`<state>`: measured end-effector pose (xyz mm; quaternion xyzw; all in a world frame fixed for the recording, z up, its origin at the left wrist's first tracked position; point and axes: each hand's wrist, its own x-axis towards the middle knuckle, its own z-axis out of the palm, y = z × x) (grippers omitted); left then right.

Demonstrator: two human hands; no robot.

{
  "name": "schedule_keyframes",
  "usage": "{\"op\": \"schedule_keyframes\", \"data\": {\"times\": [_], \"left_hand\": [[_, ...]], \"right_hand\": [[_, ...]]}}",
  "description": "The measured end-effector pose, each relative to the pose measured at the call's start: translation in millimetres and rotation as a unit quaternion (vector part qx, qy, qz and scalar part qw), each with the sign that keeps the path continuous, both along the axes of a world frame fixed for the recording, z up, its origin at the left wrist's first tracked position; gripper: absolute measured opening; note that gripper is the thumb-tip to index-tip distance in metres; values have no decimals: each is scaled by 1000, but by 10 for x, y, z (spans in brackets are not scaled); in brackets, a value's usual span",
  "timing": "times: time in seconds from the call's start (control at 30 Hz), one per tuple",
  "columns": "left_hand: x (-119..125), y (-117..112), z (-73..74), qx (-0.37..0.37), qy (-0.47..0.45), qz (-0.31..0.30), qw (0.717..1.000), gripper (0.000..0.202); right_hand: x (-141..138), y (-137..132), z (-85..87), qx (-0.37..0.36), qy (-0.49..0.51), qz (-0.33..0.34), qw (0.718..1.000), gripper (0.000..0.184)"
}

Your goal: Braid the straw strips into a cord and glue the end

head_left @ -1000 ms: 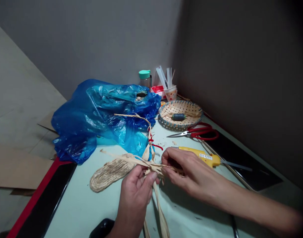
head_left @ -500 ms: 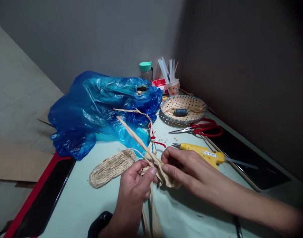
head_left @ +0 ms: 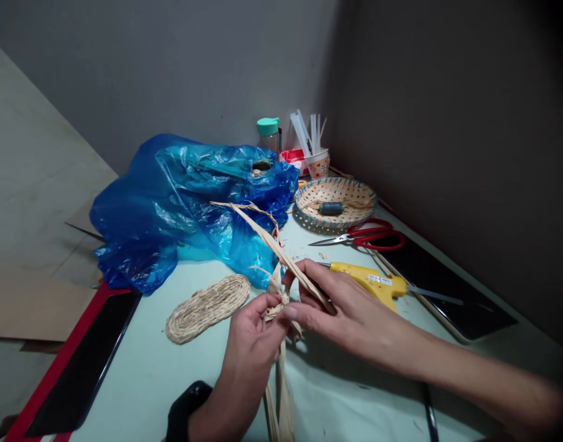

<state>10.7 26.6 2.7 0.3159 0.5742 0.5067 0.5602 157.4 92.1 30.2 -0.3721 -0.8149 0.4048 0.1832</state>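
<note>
My left hand (head_left: 256, 334) pinches a knotted bunch of dry, pale plant-fibre strips (head_left: 281, 301) between thumb and fingers. From the right, my right hand (head_left: 327, 301) is closed on the same bunch, its thumb at the knot. One long fibre strip (head_left: 263, 233) slants up and left across the right hand's fingers. Other strips (head_left: 283, 405) hang down below my left hand. A thin twisted braid with red thread rises behind the bunch, partly hidden. Left of my hands, an oval coiled sole-like piece of braided fibre (head_left: 207, 308) lies flat on the table.
Behind lies a crumpled blue plastic bag (head_left: 189, 196). At the right are a woven basket (head_left: 355, 215) holding a thread spool (head_left: 331, 209), red-handled scissors (head_left: 377, 236) and a yellow glue gun (head_left: 366, 279). A cup of glue sticks (head_left: 318, 164) and a green-lidded jar (head_left: 268, 127) stand near the wall.
My right hand has turned and moved slightly left, closer to the left hand's fingertips. The long strip now lies higher, over the right hand's fingers. The left hand stays at the knot.
</note>
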Motion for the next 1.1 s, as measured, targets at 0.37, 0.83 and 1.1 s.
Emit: {"op": "schedule_keyframes", "data": {"times": [0.37,0.83,1.1], "left_hand": [[-62,15,-69,22,0,-54,998,24],[-57,-19,-95,21,-67,-19,997,30],[-40,-10,-60,12,-81,24,996,31]], "right_hand": [[80,102,-43,-105,134,19,985,30],[102,-334,-22,254,-339,109,899,19],[454,-341,318,167,-234,51,957,15]]}}
